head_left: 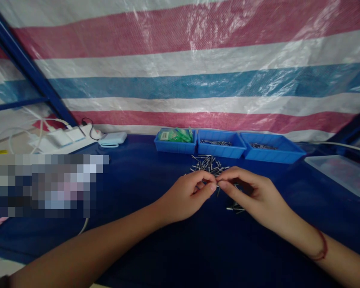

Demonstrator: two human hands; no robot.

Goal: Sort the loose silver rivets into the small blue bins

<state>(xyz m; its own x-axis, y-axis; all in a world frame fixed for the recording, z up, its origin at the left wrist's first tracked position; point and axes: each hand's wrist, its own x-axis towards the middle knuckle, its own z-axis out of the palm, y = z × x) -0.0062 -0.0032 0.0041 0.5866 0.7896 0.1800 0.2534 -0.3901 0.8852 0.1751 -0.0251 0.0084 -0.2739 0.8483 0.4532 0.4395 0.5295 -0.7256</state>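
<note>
My left hand and my right hand meet above the dark blue table, thumb and fingers pinched on both. Their fingertips touch each other. What is held between them, if anything, is too small and hidden to make out. Just behind the fingers lies a loose pile of thin metal pins, silver and dark, perhaps rivets. A smaller group of similar metal pins lies under my right hand, which partly covers it.
Three blue bins stand along the back: one with green packets, a middle bin and a right bin holding metal pins. A translucent plastic container is at right. A power strip and light blue device are at left.
</note>
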